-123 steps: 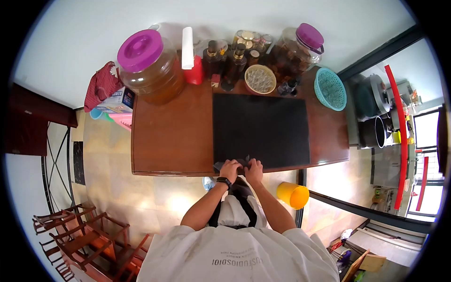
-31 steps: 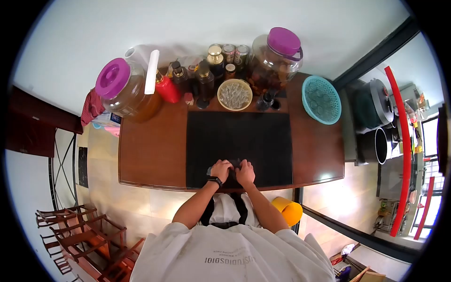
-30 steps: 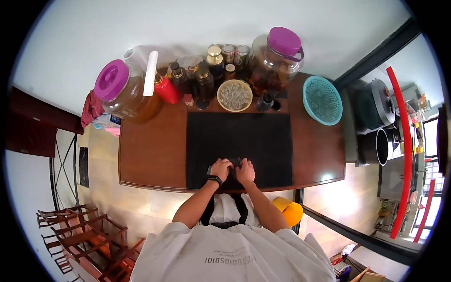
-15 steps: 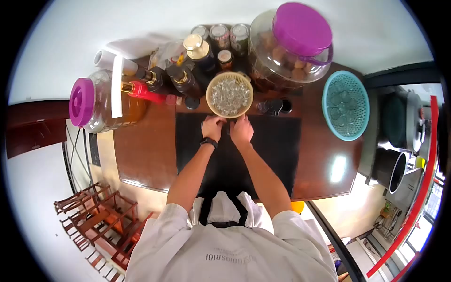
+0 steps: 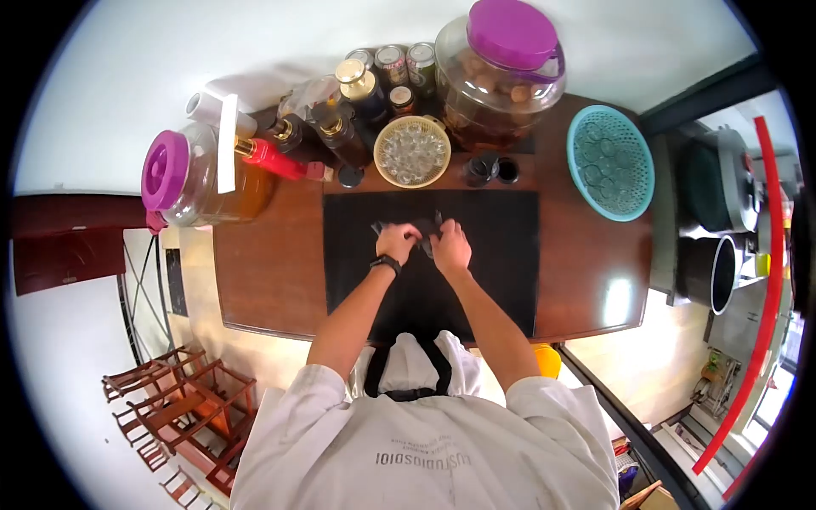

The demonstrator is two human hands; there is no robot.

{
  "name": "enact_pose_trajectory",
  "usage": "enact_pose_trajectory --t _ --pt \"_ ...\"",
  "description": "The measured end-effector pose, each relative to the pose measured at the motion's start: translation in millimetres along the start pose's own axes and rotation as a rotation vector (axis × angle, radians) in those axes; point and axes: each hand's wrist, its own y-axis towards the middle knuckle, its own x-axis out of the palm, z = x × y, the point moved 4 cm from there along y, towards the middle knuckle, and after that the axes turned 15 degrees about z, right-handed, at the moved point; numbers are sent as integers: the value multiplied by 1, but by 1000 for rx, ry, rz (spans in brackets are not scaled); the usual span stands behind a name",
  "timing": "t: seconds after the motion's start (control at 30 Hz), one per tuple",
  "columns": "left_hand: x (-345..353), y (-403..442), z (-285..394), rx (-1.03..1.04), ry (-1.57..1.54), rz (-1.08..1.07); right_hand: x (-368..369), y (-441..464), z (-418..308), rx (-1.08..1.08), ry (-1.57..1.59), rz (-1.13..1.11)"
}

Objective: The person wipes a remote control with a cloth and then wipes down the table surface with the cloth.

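Observation:
My left hand, with a black watch at the wrist, is closed on the left part of a dark grey cloth. My right hand grips the same cloth from the right side. The cloth looks bunched between the fingers, above the black mat on the wooden table. Just beyond the hands stands a tan woven basket filled with small clear glasses; neither hand touches it.
At right sits a turquoise basket of clear glasses. A large purple-lidded jar stands at the back, another jar at left. Dark bottles, a red bottle, cans and small black cups line the back.
My hands have left the tan basket's near rim and come back toward me over the mat. Both now hold the dark cloth. The basket rests at the mat's far edge.

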Motion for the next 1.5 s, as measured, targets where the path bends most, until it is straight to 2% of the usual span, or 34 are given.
enact_pose_trajectory --t 0.07,0.37,0.43,0.8,1.1,1.5 --pt "3 -35 7 -36 -11 -89 -15 -34 14 17 -5 18" --pt "-5 -170 18 32 -92 -182 -49 -166 61 94 -22 50" --pt "-8 -187 18 59 -96 -180 -52 -185 68 169 -40 13" --pt "-2 -245 10 138 -140 -86 -53 -245 88 210 -96 11" --pt "4 -225 23 144 -89 -109 -59 -216 79 127 -118 21" --pt "35 -67 60 108 -74 99 -51 -44 61 63 -7 67"
